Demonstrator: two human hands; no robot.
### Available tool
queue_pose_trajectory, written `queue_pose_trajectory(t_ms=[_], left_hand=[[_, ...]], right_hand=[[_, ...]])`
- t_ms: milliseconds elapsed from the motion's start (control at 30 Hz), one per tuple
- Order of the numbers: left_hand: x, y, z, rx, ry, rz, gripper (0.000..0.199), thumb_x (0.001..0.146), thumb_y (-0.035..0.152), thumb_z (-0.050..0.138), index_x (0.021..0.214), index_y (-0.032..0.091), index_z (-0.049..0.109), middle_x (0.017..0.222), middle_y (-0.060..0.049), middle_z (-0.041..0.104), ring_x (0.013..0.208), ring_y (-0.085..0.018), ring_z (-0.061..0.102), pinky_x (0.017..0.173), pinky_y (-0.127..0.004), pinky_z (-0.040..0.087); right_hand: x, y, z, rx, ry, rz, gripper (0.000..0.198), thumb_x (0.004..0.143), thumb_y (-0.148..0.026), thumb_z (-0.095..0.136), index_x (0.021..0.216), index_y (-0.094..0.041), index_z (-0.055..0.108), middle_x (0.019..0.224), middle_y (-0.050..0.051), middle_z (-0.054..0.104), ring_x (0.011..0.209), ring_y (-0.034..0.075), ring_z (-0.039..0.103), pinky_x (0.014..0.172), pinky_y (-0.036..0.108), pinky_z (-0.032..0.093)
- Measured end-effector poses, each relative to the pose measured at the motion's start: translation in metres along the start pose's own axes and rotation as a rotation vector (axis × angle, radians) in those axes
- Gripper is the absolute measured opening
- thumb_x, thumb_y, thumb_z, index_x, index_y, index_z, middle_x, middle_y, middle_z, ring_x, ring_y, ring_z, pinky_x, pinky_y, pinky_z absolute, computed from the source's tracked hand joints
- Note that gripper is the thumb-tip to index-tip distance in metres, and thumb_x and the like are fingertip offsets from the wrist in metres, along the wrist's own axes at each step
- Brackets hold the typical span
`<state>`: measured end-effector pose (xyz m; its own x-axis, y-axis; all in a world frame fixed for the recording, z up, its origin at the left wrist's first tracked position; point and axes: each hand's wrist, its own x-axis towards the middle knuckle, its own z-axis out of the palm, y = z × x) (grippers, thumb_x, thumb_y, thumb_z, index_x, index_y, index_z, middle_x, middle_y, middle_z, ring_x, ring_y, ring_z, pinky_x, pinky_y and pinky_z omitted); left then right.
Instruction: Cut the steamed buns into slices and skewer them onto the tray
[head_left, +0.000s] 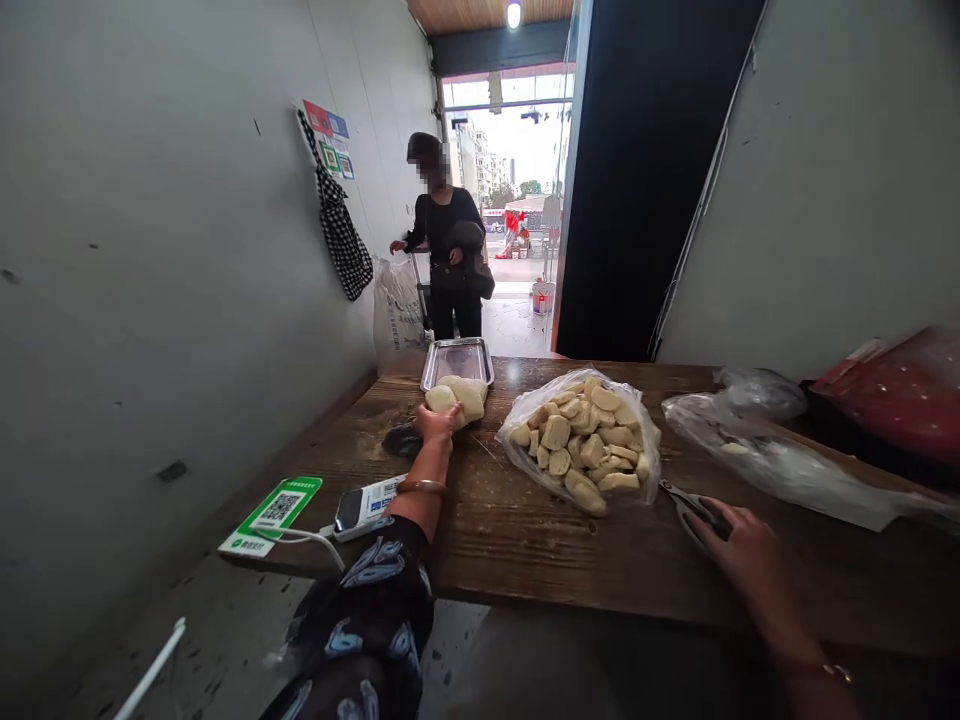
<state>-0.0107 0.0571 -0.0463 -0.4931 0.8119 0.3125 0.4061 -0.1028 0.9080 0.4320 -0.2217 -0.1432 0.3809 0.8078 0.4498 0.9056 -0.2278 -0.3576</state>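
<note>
Left hand [437, 422] grips pale lump [470, 400] at nine o'clock from bag [646, 490] of chunks [589, 435]; right hand [745, 547], four o'clock from bag, curled around scissors [681, 497].

A single head-worn camera looks forward and down from the near side of the wooden tabletop [517, 555], close below; the bright doorway [517, 200] stands far ahead, upper centre.

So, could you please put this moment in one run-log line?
left hand: holding pale chunks by metal tray; right hand: holding scissors beside bag of pale pieces; person: standing beyond table
</note>
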Motion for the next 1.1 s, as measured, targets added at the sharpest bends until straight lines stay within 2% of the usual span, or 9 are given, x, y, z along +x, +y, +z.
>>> queue_pose_trajectory(t_ms=[200, 367, 433, 533, 600, 700, 800, 967, 1100], left_hand=[[-0.024, 0.008, 0.008, -0.236, -0.069, -0.024, 0.079, 0.056, 0.016, 0.085, 0.125, 0.022, 0.049, 0.121, -0.009, 0.06, 0.114, -0.026, 0.061, 0.105, -0.042, 0.046], [-0.034, 0.027, 0.012, -0.416, -0.099, -0.13, 0.066, 0.069, 0.029, 0.079, 0.126, 0.018, 0.047, 0.119, -0.012, 0.064, 0.104, -0.025, 0.067, 0.093, -0.045, 0.055], [-0.04, 0.043, 0.012, -0.539, -0.19, -0.137, 0.054, 0.077, 0.038, 0.073, 0.121, 0.017, 0.052, 0.116, -0.013, 0.067, 0.102, -0.025, 0.069, 0.087, -0.042, 0.058], [-0.057, 0.068, 0.012, -0.891, -0.467, -0.176, 0.052, 0.078, 0.045, 0.074, 0.119, 0.018, 0.057, 0.119, -0.012, 0.069, 0.113, -0.028, 0.067, 0.092, -0.042, 0.059], [-0.074, 0.08, 0.013, -0.953, -0.62, -0.198, 0.052, 0.081, 0.048, 0.072, 0.121, 0.018, 0.058, 0.124, -0.012, 0.068, 0.119, -0.03, 0.064, 0.096, -0.044, 0.058], [-0.099, 0.086, 0.014, -0.965, -0.729, -0.228, 0.057, 0.08, 0.053, 0.074, 0.124, 0.02, 0.057, 0.122, -0.011, 0.069, 0.117, -0.031, 0.065, 0.095, -0.046, 0.058], [-0.119, 0.086, 0.013, -1.064, -0.852, -0.299, 0.07, 0.069, 0.054, 0.084, 0.124, 0.02, 0.057, 0.117, -0.01, 0.07, 0.108, -0.028, 0.067, 0.091, -0.042, 0.058], [-0.135, 0.091, 0.009, -1.176, -0.899, -0.309, 0.067, 0.059, 0.039, 0.093, 0.116, 0.02, 0.063, 0.11, -0.005, 0.071, 0.097, -0.02, 0.066, 0.085, -0.03, 0.054], [-0.137, 0.091, 0.005, -1.132, -0.842, -0.293, 0.063, 0.06, 0.033, 0.093, 0.114, 0.021, 0.063, 0.107, -0.003, 0.069, 0.094, -0.017, 0.063, 0.085, -0.028, 0.051]], right_hand=[[-0.001, -0.002, -0.003, -0.003, 0.008, -0.018, 0.073, 0.092, -0.072, 0.038, 0.113, -0.013, 0.075, 0.107, 0.019, 0.075, 0.099, 0.036, 0.069, 0.091, 0.049, 0.052], [0.0, -0.002, -0.001, 0.016, -0.002, 0.023, 0.075, 0.09, -0.074, 0.039, 0.113, -0.013, 0.076, 0.108, 0.019, 0.074, 0.097, 0.036, 0.069, 0.089, 0.049, 0.052], [0.001, -0.001, 0.001, 0.04, -0.005, 0.022, 0.076, 0.089, -0.075, 0.039, 0.113, -0.013, 0.076, 0.107, 0.019, 0.074, 0.098, 0.036, 0.068, 0.09, 0.05, 0.052], [0.001, -0.005, -0.004, 0.08, 0.022, 0.032, 0.075, 0.089, -0.076, 0.039, 0.11, -0.014, 0.076, 0.107, 0.019, 0.074, 0.1, 0.036, 0.068, 0.092, 0.05, 0.051], [0.0, -0.014, -0.015, 0.089, 0.112, 0.063, 0.076, 0.09, -0.076, 0.038, 0.11, -0.013, 0.076, 0.111, 0.02, 0.073, 0.104, 0.037, 0.067, 0.096, 0.051, 0.049], [-0.001, -0.043, -0.04, 0.143, 0.26, 0.12, 0.074, 0.09, -0.074, 0.041, 0.119, -0.012, 0.071, 0.119, 0.022, 0.071, 0.113, 0.039, 0.063, 0.102, 0.056, 0.045], [0.011, -0.093, -0.06, 0.431, 0.235, 0.198, 0.066, 0.086, -0.068, 0.058, 0.13, -0.02, 0.065, 0.131, 0.018, 0.067, 0.112, 0.035, 0.064, 0.095, 0.051, 0.051], [0.056, -0.187, -0.046, 1.189, -0.152, 0.183, 0.081, 0.08, -0.064, 0.071, 0.146, -0.024, 0.049, 0.137, 0.016, 0.065, 0.119, 0.031, 0.065, 0.099, 0.046, 0.053], [0.082, -0.239, -0.026, 1.457, -0.361, 0.182, 0.094, 0.073, -0.059, 0.081, 0.151, -0.026, 0.041, 0.145, 0.013, 0.06, 0.13, 0.033, 0.059, 0.104, 0.047, 0.053]])
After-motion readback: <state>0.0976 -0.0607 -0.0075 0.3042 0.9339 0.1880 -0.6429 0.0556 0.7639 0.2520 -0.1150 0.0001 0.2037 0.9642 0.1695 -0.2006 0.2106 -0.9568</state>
